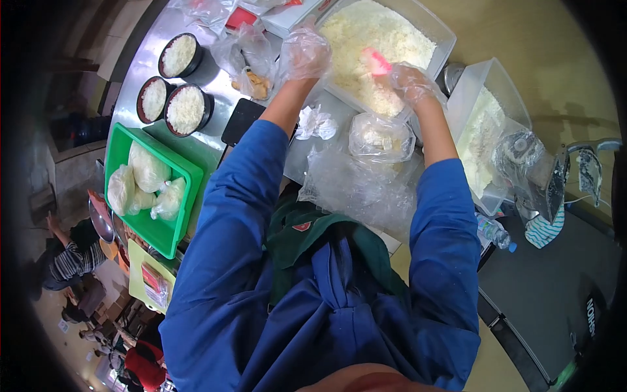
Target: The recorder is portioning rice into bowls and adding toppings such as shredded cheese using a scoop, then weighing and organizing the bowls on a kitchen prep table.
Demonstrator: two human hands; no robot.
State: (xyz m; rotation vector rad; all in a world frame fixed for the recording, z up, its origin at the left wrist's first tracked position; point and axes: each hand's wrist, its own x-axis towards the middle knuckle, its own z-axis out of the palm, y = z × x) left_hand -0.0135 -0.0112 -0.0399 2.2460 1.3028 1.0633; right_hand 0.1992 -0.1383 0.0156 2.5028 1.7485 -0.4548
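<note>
My right hand point(414, 84), in a clear plastic glove, holds a pink scoop point(377, 61) over the white and pale yellow crumbly contents of a translucent plastic tub point(443, 36). My left hand point(306, 51), also in a clear glove, is raised at the tub's left edge; its fingers are blurred by the plastic, and whether it holds anything cannot be told. Below the tub sits a clear plastic bag point(382, 137) with pale pieces inside, beside a crumpled white tissue point(316, 122). Clear plastic sheets point(360, 183) lie nearer my body.
Several black bowls of white grains point(185, 109) stand left, above a green basket point(188, 196) with filled plastic bags. A black flat object point(241, 121) lies near my left forearm. Right are a second tub point(509, 93) and a plastic bottle point(494, 232). People point(76, 259) are at far left.
</note>
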